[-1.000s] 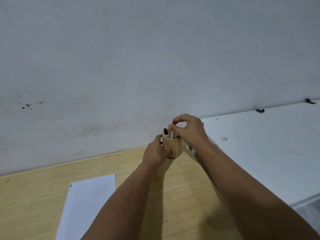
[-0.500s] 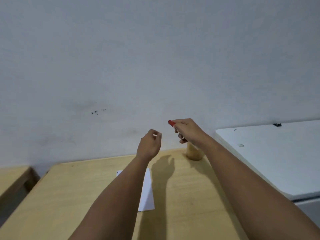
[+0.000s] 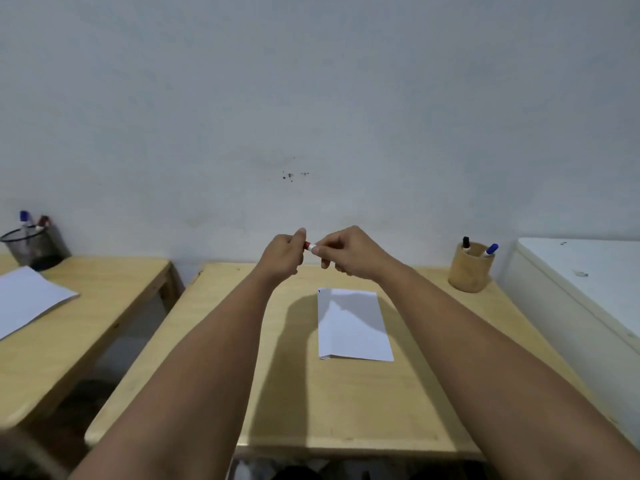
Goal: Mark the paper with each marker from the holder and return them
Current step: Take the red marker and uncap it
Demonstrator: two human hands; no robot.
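Note:
Both hands meet in the air above the far half of the wooden table [image 3: 346,403]. My right hand [image 3: 349,252] grips the white body of a red marker [image 3: 310,246], and my left hand [image 3: 282,254] pinches its red cap end. The white sheet of paper [image 3: 353,325] lies on the table below and slightly right of my hands, with a small dark mark at its far left corner. The wooden marker holder [image 3: 469,271] stands at the table's far right corner, holding a black-capped marker [image 3: 465,242] and a blue-capped marker [image 3: 490,250].
A second wooden table [image 3: 86,306] stands to the left with a white sheet [image 3: 24,299] and a black mesh cup [image 3: 33,247] of markers. A white cabinet top [image 3: 588,271] adjoins the right side. A grey wall runs behind everything.
My right hand lifted the red marker out of the holder and carried it left. My left hand let go of the holder and came up to grip the marker's cap. The view swung left.

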